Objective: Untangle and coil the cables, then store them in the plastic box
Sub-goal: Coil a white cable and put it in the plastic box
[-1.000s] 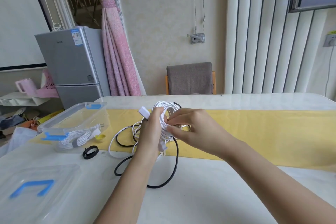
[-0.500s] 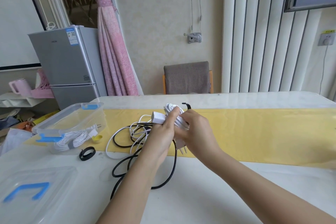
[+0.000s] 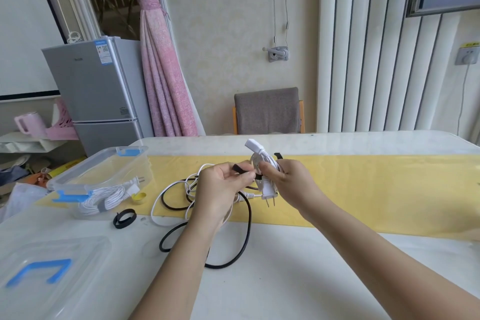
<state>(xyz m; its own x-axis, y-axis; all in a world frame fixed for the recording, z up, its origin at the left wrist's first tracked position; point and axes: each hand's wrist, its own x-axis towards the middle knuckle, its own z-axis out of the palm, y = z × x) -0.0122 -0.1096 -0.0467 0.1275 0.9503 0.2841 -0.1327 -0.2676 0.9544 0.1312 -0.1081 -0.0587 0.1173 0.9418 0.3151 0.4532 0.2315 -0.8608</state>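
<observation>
My right hand (image 3: pixel 291 184) grips a coiled white cable (image 3: pixel 262 163) above the yellow runner; its plug (image 3: pixel 268 193) hangs down with prongs showing. My left hand (image 3: pixel 220 189) pinches one end of a black strap (image 3: pixel 240 169) that runs across the coil; the strap's other end pokes out behind my right hand. Under my hands a black cable (image 3: pixel 241 236) and a loose white cable (image 3: pixel 168 189) lie tangled on the table. The clear plastic box (image 3: pixel 104 174) stands at the left with a tied white cable (image 3: pixel 104 197) inside.
The box's lid (image 3: pixel 52 273), with a blue clip, lies at the near left. A second black strap loop (image 3: pixel 124 218) and a small yellow cap (image 3: pixel 138 197) sit by the box. A grey chair (image 3: pixel 267 112) stands behind the table, a fridge (image 3: pixel 96 91) at the left.
My left hand let go of the coil and now pinches the black strap end. My right hand took over the coil and turned it, so the plug hangs down.
</observation>
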